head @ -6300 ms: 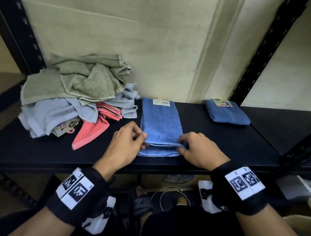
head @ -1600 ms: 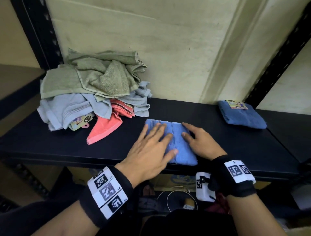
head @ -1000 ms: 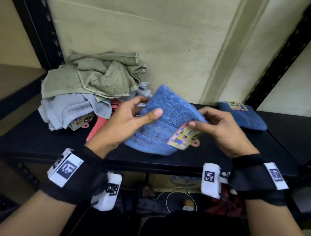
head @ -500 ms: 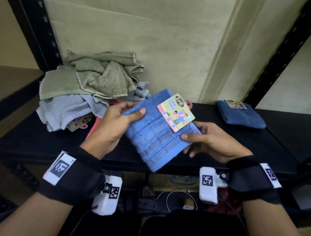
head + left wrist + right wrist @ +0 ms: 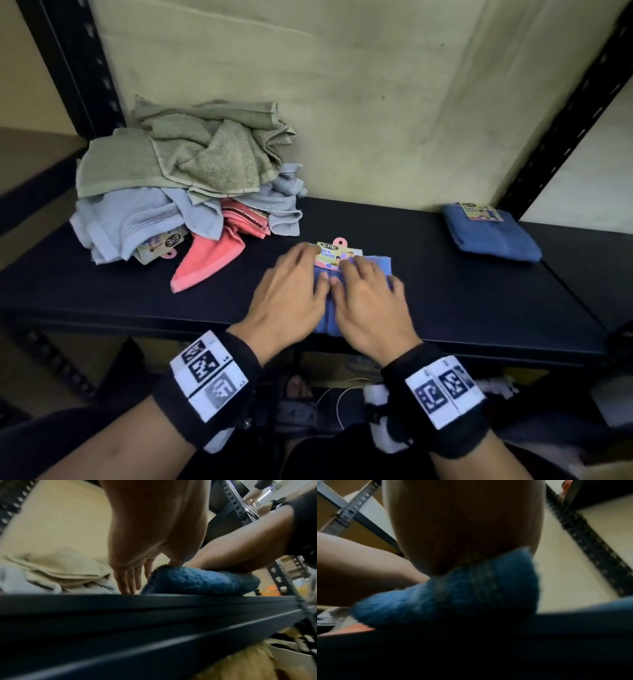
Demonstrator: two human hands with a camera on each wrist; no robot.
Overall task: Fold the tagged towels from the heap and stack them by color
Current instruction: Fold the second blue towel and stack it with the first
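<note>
A folded blue towel [image 5: 327, 317] lies on the black shelf [image 5: 462, 308] near its front edge, its colourful tag [image 5: 334, 257] facing up at the far end. My left hand [image 5: 291, 291] and right hand [image 5: 366, 291] lie flat on it side by side, fingers straight, pressing it down. The left wrist view shows the left hand's fingers [image 5: 126, 580] reaching the shelf beside the towel [image 5: 197, 581]. In the right wrist view the palm sits on the towel [image 5: 453, 595]. Another folded blue towel [image 5: 493, 233] with a tag rests at the back right.
A heap of unfolded towels [image 5: 185, 178] sits at the back left: green ones on top, pale blue ones under them, a coral one [image 5: 209, 260] sticking out toward the front. Black shelf uprights [image 5: 75, 65] stand at both sides against the wall.
The blue towel was held up in both hands with its tag showing; it now lies flat on the shelf, tag up, with both hands pressing on it.
</note>
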